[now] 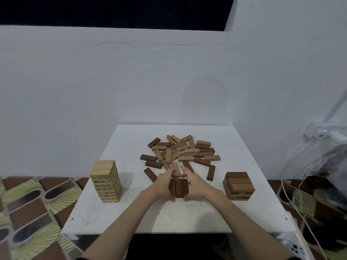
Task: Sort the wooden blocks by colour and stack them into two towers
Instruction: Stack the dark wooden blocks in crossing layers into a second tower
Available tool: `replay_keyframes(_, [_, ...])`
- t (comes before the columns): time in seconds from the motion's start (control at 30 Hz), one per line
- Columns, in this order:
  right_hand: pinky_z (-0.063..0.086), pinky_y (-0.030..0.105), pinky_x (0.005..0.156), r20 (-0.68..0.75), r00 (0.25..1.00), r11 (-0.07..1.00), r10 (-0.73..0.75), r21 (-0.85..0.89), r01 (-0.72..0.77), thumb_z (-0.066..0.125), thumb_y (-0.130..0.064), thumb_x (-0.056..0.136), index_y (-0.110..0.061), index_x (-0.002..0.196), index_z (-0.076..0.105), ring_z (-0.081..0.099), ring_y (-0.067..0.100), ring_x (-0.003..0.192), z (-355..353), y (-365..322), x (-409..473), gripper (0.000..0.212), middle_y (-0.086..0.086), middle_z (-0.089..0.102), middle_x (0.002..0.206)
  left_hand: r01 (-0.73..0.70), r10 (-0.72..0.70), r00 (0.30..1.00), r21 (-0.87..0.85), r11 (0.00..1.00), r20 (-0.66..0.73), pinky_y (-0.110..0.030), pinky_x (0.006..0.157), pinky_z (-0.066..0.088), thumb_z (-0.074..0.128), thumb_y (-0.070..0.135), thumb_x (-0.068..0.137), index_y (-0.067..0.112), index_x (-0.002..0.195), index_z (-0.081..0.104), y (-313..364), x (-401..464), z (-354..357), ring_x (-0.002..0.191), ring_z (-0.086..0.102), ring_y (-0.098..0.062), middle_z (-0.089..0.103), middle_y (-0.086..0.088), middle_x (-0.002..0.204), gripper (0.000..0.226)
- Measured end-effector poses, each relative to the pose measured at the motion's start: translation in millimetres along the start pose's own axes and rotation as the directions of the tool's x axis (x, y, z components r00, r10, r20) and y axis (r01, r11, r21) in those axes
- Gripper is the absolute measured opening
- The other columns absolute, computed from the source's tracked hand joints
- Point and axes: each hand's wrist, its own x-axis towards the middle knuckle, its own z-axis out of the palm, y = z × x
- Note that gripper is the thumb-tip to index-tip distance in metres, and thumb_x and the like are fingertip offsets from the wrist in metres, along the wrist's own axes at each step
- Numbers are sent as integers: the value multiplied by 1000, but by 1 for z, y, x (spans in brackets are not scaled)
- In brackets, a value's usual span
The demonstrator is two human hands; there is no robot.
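1. The white table carries everything; its top is flat, hard and faintly speckled, so blocks will slide on it when pushed and sit level when set down.

2. The loose pile of light and dark wooden blocks lies toward the table's far edge, about midway between its left and right edges. The pieces overlap and cross, so pulling a buried one will likely shift its neighbours; those lying free at the near fringe look easier to take.

3. The pale tower stands near the left edge, tall and narrow. I judge it tippy: a knock near the top could topple it.

4. The brown stack sits near the right edge, low and squat, its layers crossed. It mixes mid-brown and darker pieces, and looks steady.

5. The three dark blocks sit side by side at the table's middle, just nearer than the pile. They look rigid, light and smooth-faced. Squeezing the outer long faces inward should keep the middle one trapped; too light a squeeze could let it slip out.

6. The left hand presses its curled fingers against the trio's left face.

7. The right hand clasps the right face likewise, so both hands grip the set between them.
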Motion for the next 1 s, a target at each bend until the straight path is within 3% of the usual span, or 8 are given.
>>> replay_keyframes(0.77, [48, 42, 98, -7, 1000, 1000, -18, 1, 18, 82, -8, 59, -44, 148, 4, 45, 22, 119, 6, 4, 10, 123, 1, 41, 128, -20, 19, 999, -36, 999, -28, -39, 100, 41, 87, 15, 58, 17, 138, 27, 3, -1, 4, 121, 35, -25, 44, -8, 128, 101])
replay_keyframes(1.0, [46, 40, 101, -17, 999, 999, -47, 22, 48, 86, -17, 56, -38, 150, 6, 43, 19, 121, 8, 7, 9, 125, 0, 42, 130, -48, 45, 997, -53, 997, -64, -29, 96, 34, 89, 20, 55, 15, 139, 28, 0, -5, 5, 120, 31, -19, 44, -3, 128, 103])
